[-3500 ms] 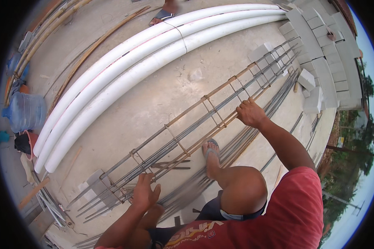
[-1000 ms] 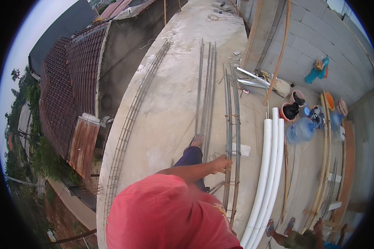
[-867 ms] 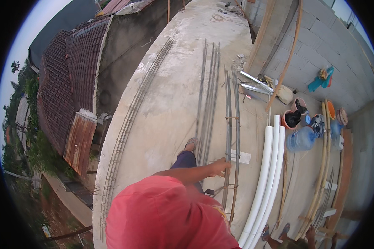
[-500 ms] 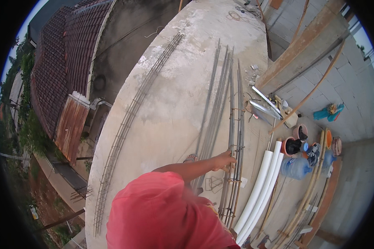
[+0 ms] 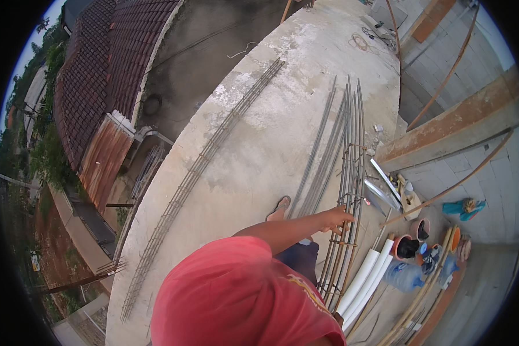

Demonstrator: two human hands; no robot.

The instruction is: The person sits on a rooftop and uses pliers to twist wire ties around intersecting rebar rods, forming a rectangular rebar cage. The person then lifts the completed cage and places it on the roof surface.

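My left arm, in a red sleeve, reaches across to the right. Its hand (image 5: 337,219) is closed around the bars of a long, narrow rebar cage (image 5: 352,164), whose square stirrups show above and below the fingers. The cage slants away from me, and its near end disappears behind my red shirt. Just left of it, several loose steel rods (image 5: 318,167) lie on the concrete. My right hand is out of sight. A sandalled foot (image 5: 279,208) stands left of the rods.
Another rebar cage (image 5: 197,170) lies along the slab's curved left edge, beyond which the ground drops. At right are white pipes (image 5: 364,279), a blue water jug (image 5: 403,276), buckets (image 5: 419,229), wooden poles (image 5: 416,300) and a leaning timber prop (image 5: 464,179).
The view has shifted, and the scene sits differently in the picture. My left hand still grips the cage, whose bars now look more spread. The sandalled foot and leg have come further into view.
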